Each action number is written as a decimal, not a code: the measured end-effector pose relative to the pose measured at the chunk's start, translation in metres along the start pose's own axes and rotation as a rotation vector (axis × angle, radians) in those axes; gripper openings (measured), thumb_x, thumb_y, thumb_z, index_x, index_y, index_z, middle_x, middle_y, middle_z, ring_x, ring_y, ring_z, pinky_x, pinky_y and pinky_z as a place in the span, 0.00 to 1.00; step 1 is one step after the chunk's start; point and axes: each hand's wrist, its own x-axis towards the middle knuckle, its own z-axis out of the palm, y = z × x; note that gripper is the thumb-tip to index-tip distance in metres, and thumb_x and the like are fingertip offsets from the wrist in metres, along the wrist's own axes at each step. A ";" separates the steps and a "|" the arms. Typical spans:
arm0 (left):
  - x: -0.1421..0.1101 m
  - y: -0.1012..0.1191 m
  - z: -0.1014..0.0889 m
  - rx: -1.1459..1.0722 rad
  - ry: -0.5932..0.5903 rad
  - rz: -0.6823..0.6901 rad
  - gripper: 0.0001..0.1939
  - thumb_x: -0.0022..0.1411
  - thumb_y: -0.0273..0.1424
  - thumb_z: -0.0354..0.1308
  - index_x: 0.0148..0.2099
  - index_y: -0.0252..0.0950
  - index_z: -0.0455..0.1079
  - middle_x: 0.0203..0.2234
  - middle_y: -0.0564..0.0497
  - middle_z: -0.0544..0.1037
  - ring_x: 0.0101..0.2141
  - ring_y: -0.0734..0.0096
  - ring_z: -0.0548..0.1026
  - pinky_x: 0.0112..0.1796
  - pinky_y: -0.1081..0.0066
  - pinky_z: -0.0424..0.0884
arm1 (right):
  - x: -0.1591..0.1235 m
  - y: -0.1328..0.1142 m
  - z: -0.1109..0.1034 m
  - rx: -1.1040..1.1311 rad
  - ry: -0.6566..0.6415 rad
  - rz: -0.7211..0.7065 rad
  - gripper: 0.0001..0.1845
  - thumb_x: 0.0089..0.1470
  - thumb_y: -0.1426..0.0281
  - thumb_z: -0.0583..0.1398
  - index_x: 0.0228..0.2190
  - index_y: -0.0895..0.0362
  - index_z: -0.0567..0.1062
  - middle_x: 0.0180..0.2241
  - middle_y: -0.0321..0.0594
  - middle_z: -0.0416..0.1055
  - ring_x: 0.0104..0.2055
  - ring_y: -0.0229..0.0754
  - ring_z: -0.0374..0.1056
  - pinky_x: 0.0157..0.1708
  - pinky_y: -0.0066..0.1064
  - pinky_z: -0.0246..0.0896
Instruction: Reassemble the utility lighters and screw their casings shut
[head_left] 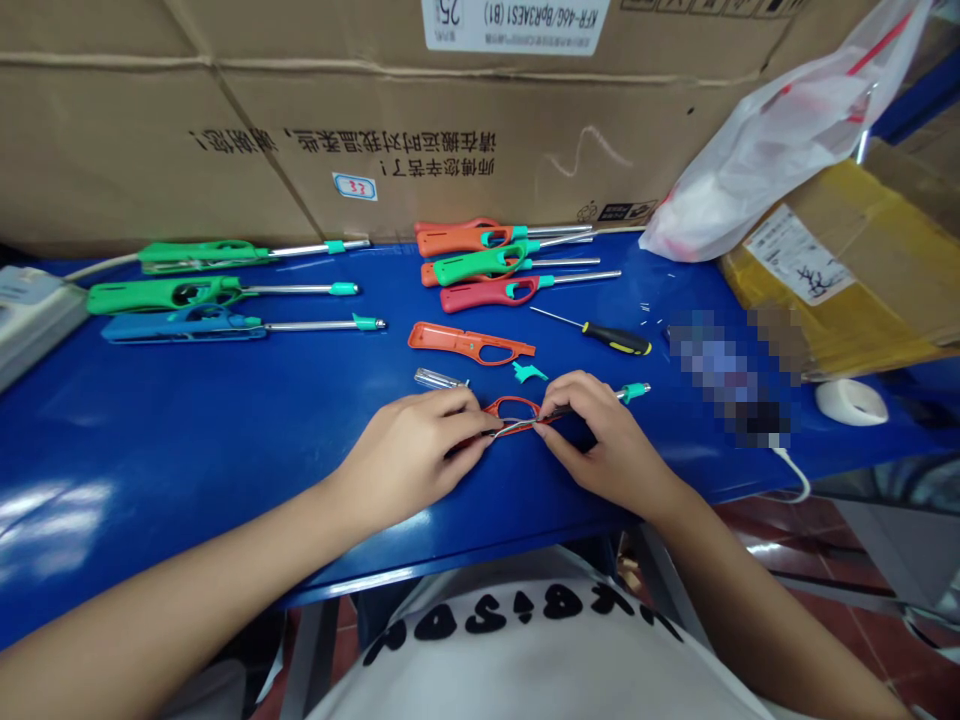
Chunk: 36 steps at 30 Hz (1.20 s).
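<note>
An orange lighter half-shell (491, 405) lies near the table's front edge, between my two hands. Thin wires (517, 423) run across it. My left hand (424, 440) is closed in a pinch at the wires, at the shell's left part. On the other side, my right hand (604, 440) pinches the wires near the trigger loop. Beyond my right fingers sticks out a metal tube with a teal tip (634, 391). Behind the hands are a clear fuel tank (439, 379), a teal trigger (529, 371) and another orange half-shell (446, 340). My fingers cover much of the held shell.
A screwdriver (619, 338) lies behind my right hand. Several assembled lighters (487, 295) stand in a group at the back, with green and blue ones (180, 328) at left. A large carton (262, 110) walls the back; a taped box (862, 260) and white mouse (851, 402) are right.
</note>
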 end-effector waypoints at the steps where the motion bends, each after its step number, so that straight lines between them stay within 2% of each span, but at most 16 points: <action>1: 0.000 0.000 0.000 -0.003 -0.001 -0.005 0.12 0.70 0.27 0.56 0.52 0.41 0.77 0.38 0.51 0.79 0.36 0.70 0.79 0.37 0.71 0.73 | 0.000 0.000 0.000 0.013 0.012 0.002 0.06 0.62 0.74 0.60 0.37 0.52 0.68 0.40 0.39 0.71 0.45 0.45 0.68 0.46 0.42 0.62; 4: -0.001 0.000 0.001 -0.008 0.006 0.005 0.12 0.71 0.27 0.56 0.51 0.41 0.77 0.39 0.51 0.78 0.36 0.71 0.78 0.37 0.72 0.73 | 0.000 0.001 0.000 0.016 0.006 0.005 0.06 0.62 0.73 0.60 0.40 0.51 0.69 0.42 0.40 0.71 0.46 0.46 0.68 0.47 0.42 0.62; 8: -0.001 -0.002 0.002 0.004 -0.004 0.090 0.14 0.72 0.25 0.53 0.52 0.42 0.78 0.40 0.50 0.78 0.38 0.70 0.78 0.37 0.72 0.73 | 0.000 -0.001 -0.001 -0.049 -0.061 -0.008 0.08 0.64 0.72 0.59 0.44 0.50 0.73 0.46 0.41 0.72 0.49 0.47 0.68 0.52 0.46 0.58; 15: 0.000 -0.005 0.005 0.097 0.019 0.221 0.15 0.74 0.27 0.51 0.50 0.41 0.79 0.42 0.49 0.78 0.39 0.68 0.78 0.37 0.70 0.74 | 0.001 -0.002 -0.003 -0.041 -0.087 -0.009 0.05 0.62 0.73 0.60 0.39 0.51 0.73 0.45 0.40 0.70 0.48 0.46 0.67 0.52 0.45 0.57; 20: 0.000 -0.005 0.003 0.133 -0.003 0.241 0.16 0.74 0.27 0.50 0.57 0.41 0.75 0.42 0.49 0.78 0.40 0.67 0.78 0.38 0.68 0.75 | 0.001 -0.001 -0.003 -0.029 -0.087 -0.003 0.04 0.62 0.73 0.60 0.38 0.51 0.72 0.45 0.39 0.70 0.48 0.45 0.67 0.51 0.44 0.57; 28: 0.000 -0.003 0.002 0.051 0.006 0.102 0.07 0.71 0.29 0.56 0.45 0.35 0.75 0.38 0.50 0.77 0.35 0.68 0.77 0.36 0.69 0.74 | -0.002 -0.001 -0.004 0.008 -0.081 -0.012 0.10 0.57 0.78 0.59 0.39 0.51 0.70 0.45 0.38 0.70 0.48 0.45 0.67 0.51 0.43 0.57; 33: -0.001 0.000 0.001 -0.015 0.020 0.002 0.03 0.68 0.28 0.60 0.43 0.35 0.75 0.38 0.50 0.76 0.36 0.67 0.78 0.38 0.69 0.75 | 0.000 0.000 -0.004 0.012 -0.073 -0.009 0.09 0.58 0.78 0.59 0.38 0.51 0.69 0.44 0.37 0.70 0.47 0.45 0.67 0.51 0.43 0.56; 36: -0.002 0.002 0.001 0.003 0.017 -0.052 0.02 0.67 0.29 0.62 0.40 0.35 0.74 0.37 0.50 0.76 0.35 0.67 0.78 0.36 0.69 0.74 | 0.000 0.000 -0.004 0.003 -0.083 -0.010 0.09 0.57 0.78 0.59 0.37 0.52 0.69 0.44 0.37 0.70 0.47 0.44 0.67 0.51 0.43 0.55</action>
